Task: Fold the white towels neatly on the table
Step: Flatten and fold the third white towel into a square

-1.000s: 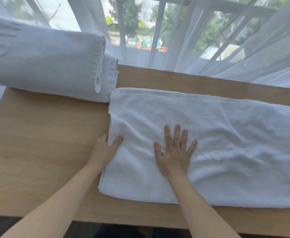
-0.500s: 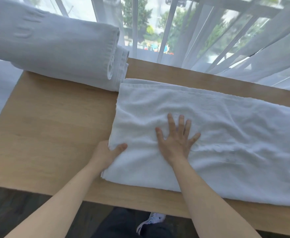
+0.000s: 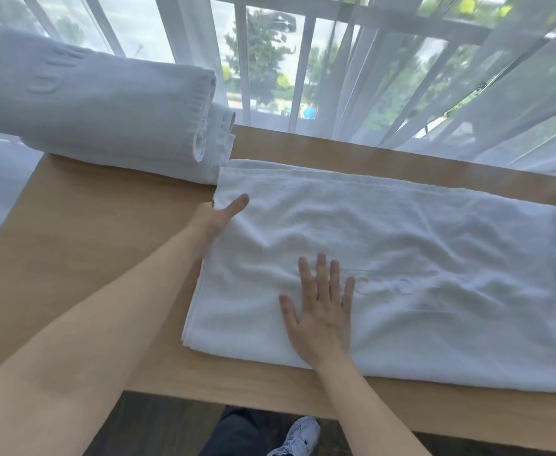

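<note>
Half-folded white terry towel [image 3: 385, 258] lies flat on light wooden table [image 3: 89, 251]. Left hand [image 3: 215, 218] grasps its left edge; right hand [image 3: 322, 311] pressed flat, fingers spread. Faint embossed marking on towel, illegible.

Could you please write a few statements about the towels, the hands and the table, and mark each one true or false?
1. The right hand lies flat, fingers spread, on the spread towel. True.
2. The left hand rests on the folded towels. False: it is at the spread towel's left edge, thumb on top.
3. The folded towels sit at the table's far left corner. True.
4. The spread towel is smooth and free of wrinkles. False: creases run across its middle.
5. A sheer curtain hangs behind the table. True.
</note>
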The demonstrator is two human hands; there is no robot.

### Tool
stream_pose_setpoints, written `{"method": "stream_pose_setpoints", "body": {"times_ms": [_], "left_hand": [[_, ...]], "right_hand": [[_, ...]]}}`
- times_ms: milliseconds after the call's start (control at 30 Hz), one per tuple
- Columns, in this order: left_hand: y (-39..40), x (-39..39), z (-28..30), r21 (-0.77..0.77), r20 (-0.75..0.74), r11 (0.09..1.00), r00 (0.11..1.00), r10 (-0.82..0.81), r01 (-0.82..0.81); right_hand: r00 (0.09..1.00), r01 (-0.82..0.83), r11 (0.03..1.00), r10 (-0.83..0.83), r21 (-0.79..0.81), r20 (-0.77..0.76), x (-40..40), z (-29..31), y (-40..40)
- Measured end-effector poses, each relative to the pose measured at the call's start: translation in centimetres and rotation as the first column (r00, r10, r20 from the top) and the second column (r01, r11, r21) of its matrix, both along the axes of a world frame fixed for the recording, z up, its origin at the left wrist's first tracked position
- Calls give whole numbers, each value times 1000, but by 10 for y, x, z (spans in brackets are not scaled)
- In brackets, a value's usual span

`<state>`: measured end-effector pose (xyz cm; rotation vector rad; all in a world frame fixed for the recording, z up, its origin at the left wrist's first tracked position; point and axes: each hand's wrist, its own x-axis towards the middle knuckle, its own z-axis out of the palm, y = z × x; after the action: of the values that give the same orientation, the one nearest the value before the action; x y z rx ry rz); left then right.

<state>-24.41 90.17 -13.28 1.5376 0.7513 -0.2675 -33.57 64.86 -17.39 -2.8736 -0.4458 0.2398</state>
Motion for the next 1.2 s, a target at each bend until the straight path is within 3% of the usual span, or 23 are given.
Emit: {"method": "stream_pose_setpoints", "body": {"times_ms": [100, 200, 300, 367, 500, 633, 700, 767, 867, 967, 1133, 1200], "left_hand": [[4, 32, -9, 85, 118, 996, 993, 29, -40], [13, 54, -16, 257, 208, 964, 978, 18, -73], [11, 59, -27, 501, 149, 865, 987, -60, -24], [9, 59, -29, 569, 165, 821, 984, -63, -43], [12, 76, -17, 518, 259, 855, 955, -144, -12], [19, 103, -8, 470, 116, 876, 977, -178, 104], [20, 108, -8, 442, 189, 897, 976, -108, 14], [19, 104, -13, 475, 223, 877, 974, -48, -66], [14, 97, -25, 591, 141, 806, 987, -74, -24], [9, 102, -19, 560, 162, 828, 981, -110, 0], [-14, 39, -6, 596, 326, 803, 916, -234, -6], [-26, -7, -13, 542, 319, 837, 939, -125, -73]], "right_hand": [[989, -147, 989, 147, -8, 8, -3, -4, 9], [987, -163, 986, 163, -13, -6, -5, -13, 9], [982, -191, 981, 191, -29, -6, -3, -15, 8], [978, -207, 977, 207, -47, -10, -3, -13, 8], [979, -204, 977, 203, -69, -9, -2, -12, 10], [978, -207, 975, 208, -78, 9, -1, -9, 9], [978, -205, 976, 207, -74, 23, 0, -10, 9], [980, -198, 979, 200, -58, 27, 0, -9, 9], [980, -196, 978, 199, -78, 28, 0, -10, 10], [980, -196, 977, 197, -80, 13, 2, -9, 10], [980, -198, 978, 198, -69, -5, 0, -11, 10], [980, -198, 978, 198, -63, -12, 1, -11, 10]]}}
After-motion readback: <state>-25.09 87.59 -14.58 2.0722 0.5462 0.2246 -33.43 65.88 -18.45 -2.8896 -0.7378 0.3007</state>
